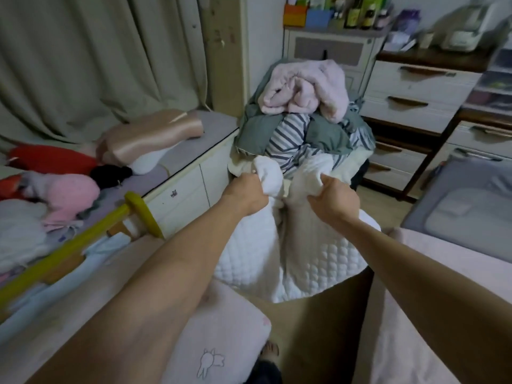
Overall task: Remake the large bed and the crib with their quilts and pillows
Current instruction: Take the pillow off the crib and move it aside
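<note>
white quilt (293, 253): diamond-stitched, bunched in the middle, hanging from both hands in the centre of the scene, its lower edge draped over the near pale pink bed surface (432, 300). beyond it, a heap of bedding: a grey-and-striped quilt (291, 137) with a fluffy pink blanket (307, 87) on top. a pale pink pillow with a rabbit drawing (221, 336) lay near, lower centre. far right shelf top held an orange box (295, 14) and a blue box (318, 18); contents too blurred to tell. left hand (246, 194) and right hand (333, 202) each gripped a fistful of the white quilt's top edge, arms stretched forward, fists apart.
</note>
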The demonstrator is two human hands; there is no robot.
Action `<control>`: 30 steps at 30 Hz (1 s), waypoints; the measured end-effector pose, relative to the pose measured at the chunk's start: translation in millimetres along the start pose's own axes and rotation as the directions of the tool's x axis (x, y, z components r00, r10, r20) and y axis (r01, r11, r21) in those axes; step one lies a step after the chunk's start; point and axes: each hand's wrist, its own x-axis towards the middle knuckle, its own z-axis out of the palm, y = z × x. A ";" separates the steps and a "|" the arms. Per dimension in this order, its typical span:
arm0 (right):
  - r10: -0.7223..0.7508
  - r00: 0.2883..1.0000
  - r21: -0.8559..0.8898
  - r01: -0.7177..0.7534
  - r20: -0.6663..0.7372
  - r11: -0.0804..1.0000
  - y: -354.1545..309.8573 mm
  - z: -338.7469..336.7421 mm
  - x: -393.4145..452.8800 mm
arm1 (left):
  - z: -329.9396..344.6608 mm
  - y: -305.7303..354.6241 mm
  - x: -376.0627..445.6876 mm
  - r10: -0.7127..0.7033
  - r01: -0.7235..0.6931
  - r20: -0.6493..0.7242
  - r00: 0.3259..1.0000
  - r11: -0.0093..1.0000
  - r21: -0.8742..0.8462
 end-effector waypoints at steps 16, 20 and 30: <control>-0.050 0.999 -0.052 0.051 0.016 0.997 44.0 38.7 345.3 | -22.2 51.1 360.9 -0.074 0.072 0.043 0.996 0.997 0.028; -0.148 0.985 -0.015 0.150 0.089 0.989 36.2 67.6 431.2 | -18.1 44.0 424.3 -0.137 0.137 -0.022 0.990 0.990 0.029; -0.464 0.870 0.145 0.443 0.167 0.884 -92.9 135.7 576.7 | -90.9 -53.0 481.0 -0.558 0.546 -0.179 0.811 0.830 -0.112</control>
